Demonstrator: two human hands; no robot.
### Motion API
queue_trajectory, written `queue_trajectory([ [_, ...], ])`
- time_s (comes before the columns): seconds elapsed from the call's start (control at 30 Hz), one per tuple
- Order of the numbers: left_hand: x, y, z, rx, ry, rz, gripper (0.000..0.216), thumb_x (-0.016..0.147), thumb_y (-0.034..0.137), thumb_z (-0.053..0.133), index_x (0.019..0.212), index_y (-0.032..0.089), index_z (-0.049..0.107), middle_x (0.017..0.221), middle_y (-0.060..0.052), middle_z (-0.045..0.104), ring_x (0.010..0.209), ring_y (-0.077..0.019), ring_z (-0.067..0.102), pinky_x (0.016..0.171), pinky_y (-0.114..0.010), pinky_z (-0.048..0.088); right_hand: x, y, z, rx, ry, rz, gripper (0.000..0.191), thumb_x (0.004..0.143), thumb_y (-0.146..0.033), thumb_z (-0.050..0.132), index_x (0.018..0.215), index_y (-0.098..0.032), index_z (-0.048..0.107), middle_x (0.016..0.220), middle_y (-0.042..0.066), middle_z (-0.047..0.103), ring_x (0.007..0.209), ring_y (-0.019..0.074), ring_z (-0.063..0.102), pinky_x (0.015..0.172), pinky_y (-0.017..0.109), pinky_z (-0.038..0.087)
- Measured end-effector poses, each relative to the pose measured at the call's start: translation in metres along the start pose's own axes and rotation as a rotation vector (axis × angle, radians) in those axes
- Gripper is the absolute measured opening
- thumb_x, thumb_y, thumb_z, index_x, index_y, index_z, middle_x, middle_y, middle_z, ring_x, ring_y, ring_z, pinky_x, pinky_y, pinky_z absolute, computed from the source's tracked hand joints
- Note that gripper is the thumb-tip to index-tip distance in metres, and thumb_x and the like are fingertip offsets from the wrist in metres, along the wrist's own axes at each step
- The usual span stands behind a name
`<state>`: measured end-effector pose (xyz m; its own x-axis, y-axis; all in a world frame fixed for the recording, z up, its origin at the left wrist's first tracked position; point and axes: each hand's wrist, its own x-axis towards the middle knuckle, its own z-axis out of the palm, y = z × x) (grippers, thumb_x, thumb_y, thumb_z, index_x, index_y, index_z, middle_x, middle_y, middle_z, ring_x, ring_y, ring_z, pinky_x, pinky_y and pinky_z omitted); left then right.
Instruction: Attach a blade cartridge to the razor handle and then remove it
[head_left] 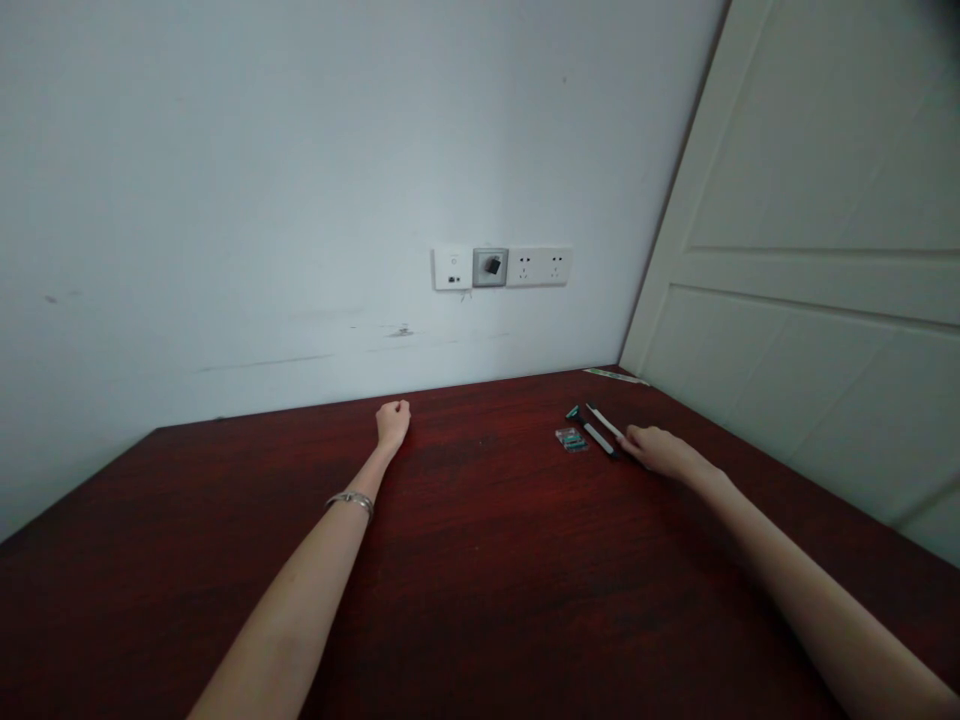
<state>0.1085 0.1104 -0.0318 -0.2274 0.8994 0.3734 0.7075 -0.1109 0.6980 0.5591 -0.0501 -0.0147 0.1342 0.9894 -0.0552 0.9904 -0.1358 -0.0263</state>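
My left hand rests on the dark red tabletop, curled into a fist with nothing showing in it. At the right, my right hand is closed around the near end of a slim white stick with a dark tip; its exact kind is too small to tell. Just left of the stick lies a razor with a green head and a grey-and-black handle. A small clear case with green razor cartridges sits beside the razor.
A thin whitish strip lies near the table's back right corner. Wall sockets and a dark plug are above the table. A pale panelled door borders the right side.
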Motion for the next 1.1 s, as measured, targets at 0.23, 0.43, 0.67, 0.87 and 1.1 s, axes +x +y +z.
queue_trajectory([
  [0.23, -0.001, 0.001, -0.001, -0.007, -0.002, 0.006, 0.035, 0.078, 0.03, 0.037, 0.049, 0.018, 0.051, 0.058, -0.006, 0.062, 0.063, -0.018, 0.057, 0.066, -0.024, 0.039, -0.001, -0.002, 0.0, -0.021, -0.02, 0.013, 0.039, 0.091, -0.042, 0.03, 0.093, -0.016, 0.058, 0.096, 0.017, 0.065, 0.087, 0.0299, 0.063, 0.064, 0.034, 0.041],
  [0.43, -0.001, 0.001, -0.002, -0.024, 0.001, 0.011, 0.034, 0.077, 0.03, 0.037, 0.048, 0.018, 0.05, 0.058, -0.007, 0.062, 0.06, -0.0174, 0.056, 0.065, -0.025, 0.038, -0.003, -0.007, -0.004, -0.022, -0.032, 0.039, 0.041, 0.091, -0.042, 0.029, 0.098, -0.014, 0.057, 0.097, 0.019, 0.064, 0.089, 0.0313, 0.062, 0.066, 0.036, 0.041],
  [0.67, -0.002, -0.001, -0.001, -0.053, 0.003, 0.015, 0.032, 0.075, 0.029, 0.037, 0.048, 0.018, 0.05, 0.055, -0.005, 0.059, 0.058, -0.0166, 0.055, 0.063, -0.025, 0.037, 0.003, 0.001, 0.001, 0.022, -0.02, 0.046, 0.043, 0.091, -0.046, 0.029, 0.094, -0.014, 0.057, 0.096, 0.019, 0.064, 0.086, 0.0273, 0.063, 0.066, 0.033, 0.041],
  [0.87, 0.001, -0.003, -0.002, -0.079, -0.001, 0.015, 0.032, 0.076, 0.03, 0.037, 0.048, 0.018, 0.049, 0.055, -0.006, 0.059, 0.059, -0.0174, 0.055, 0.063, -0.026, 0.036, 0.003, -0.005, -0.018, 0.007, 0.07, -0.021, 0.042, 0.089, -0.051, 0.032, 0.083, -0.016, 0.056, 0.083, 0.014, 0.066, 0.075, 0.0238, 0.063, 0.059, 0.028, 0.037],
  [1.1, 0.003, -0.007, -0.008, -0.121, 0.002, 0.011, 0.035, 0.077, 0.031, 0.036, 0.048, 0.018, 0.051, 0.055, -0.006, 0.059, 0.06, -0.0179, 0.056, 0.064, -0.026, 0.038, -0.002, -0.088, -0.055, -0.061, 0.208, -0.247, 0.038, 0.09, -0.048, 0.03, 0.087, -0.019, 0.054, 0.08, 0.011, 0.066, 0.074, 0.0242, 0.064, 0.058, 0.027, 0.037],
])
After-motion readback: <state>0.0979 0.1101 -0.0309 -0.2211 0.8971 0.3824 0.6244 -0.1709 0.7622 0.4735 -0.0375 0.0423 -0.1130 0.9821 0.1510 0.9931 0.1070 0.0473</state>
